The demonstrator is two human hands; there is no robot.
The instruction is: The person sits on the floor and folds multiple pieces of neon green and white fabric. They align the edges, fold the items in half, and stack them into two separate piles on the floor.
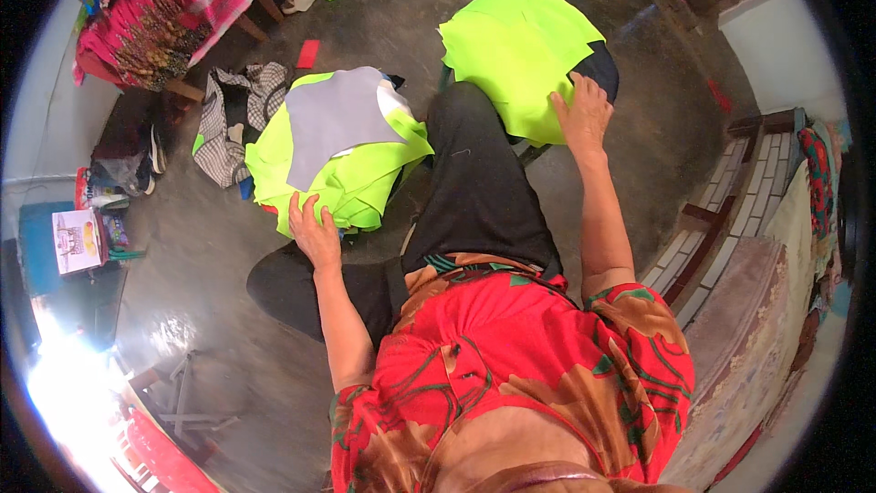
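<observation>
Touching Neon: One Hand at Each Cloth Pile

In the head view, the left hand [315,236] lies, fingers apart, on the near edge of the left neon cloth pile [365,184], topped by a grey piece [339,117]. The right hand [585,117], fingers also parted, rests at the right edge of the right neon cloth pile [514,62], beside a dark surface [599,68]. Tugging one edge could skew the loose layers; overhanging pieces might slip floorward.
</observation>
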